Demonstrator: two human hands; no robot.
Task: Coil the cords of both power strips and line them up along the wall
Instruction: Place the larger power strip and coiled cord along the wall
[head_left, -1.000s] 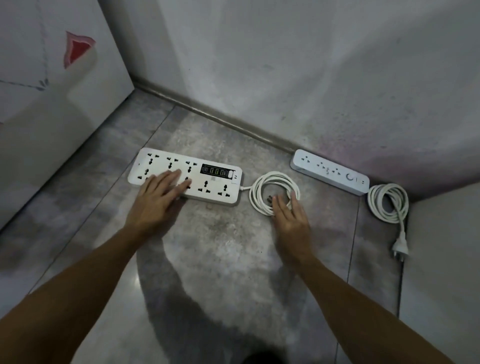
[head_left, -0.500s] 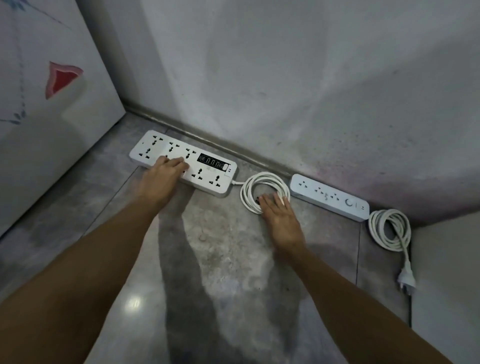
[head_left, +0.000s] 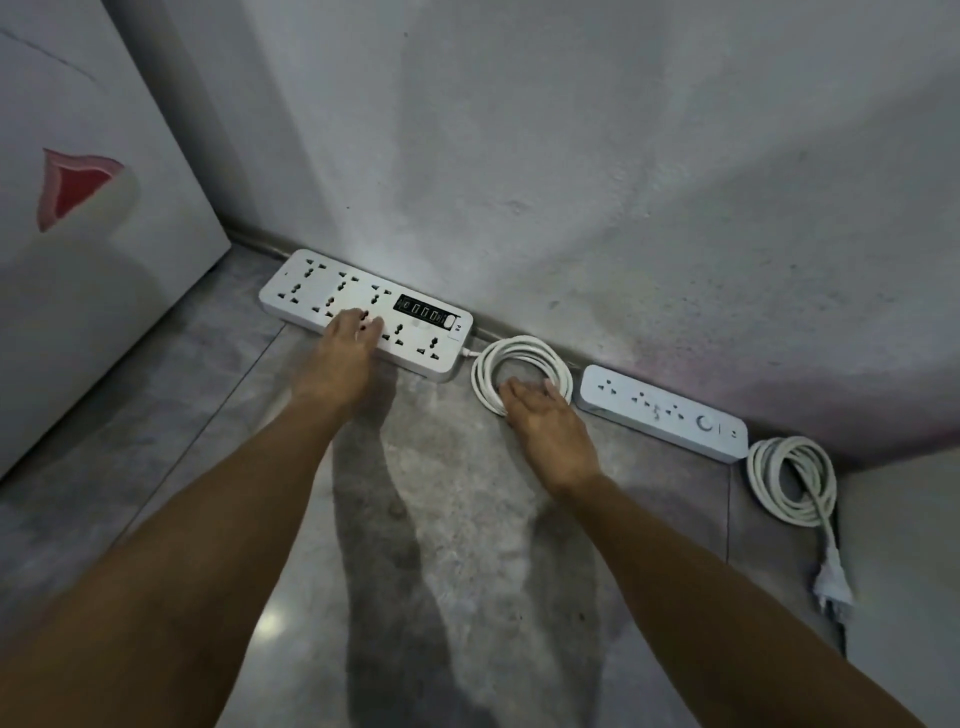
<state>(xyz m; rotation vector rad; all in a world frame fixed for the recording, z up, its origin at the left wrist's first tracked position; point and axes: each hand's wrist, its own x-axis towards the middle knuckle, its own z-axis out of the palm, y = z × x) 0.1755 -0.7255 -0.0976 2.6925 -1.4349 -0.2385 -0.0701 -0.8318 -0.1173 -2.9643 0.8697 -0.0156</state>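
Strip no. 1, the big white power strip (head_left: 363, 317), lies on the floor (head_left: 457, 493) w/ its far long edge just beside the baseboard of the wall (head_left: 571, 182), almost parallel to it. It has two rows of sockets and a dark display near its right end. From that right end its white cord goes out and makes a round coil (head_left: 522, 371), which lies flat on the floor between the two strips, near the wall.

My left hand (head_left: 343, 358) rests on the near side of the big strip, fingers straight and close together, tips on the socket face; it presses, it does not grip. My right hand (head_left: 545, 421) lies flat on the near part of the coil, fingers straight and a bit spread, the tips inside the ring and on the loops. Nothing is pinched by either hand.

To the right is the small power strip (head_left: 662, 413), pale, narrow, w/ a round button near its right end. It lies along the same wall, apart from the coil by a small gap. Its own cord is coiled too, the second coil (head_left: 792, 480) lying at its right end close to the corner, and the plug (head_left: 831, 587) trails out toward me on the floor.

On the left side stands a white panel (head_left: 93, 249) w/ a red mark on it. Floor is grey tile, w/ shadows of my arms on it.
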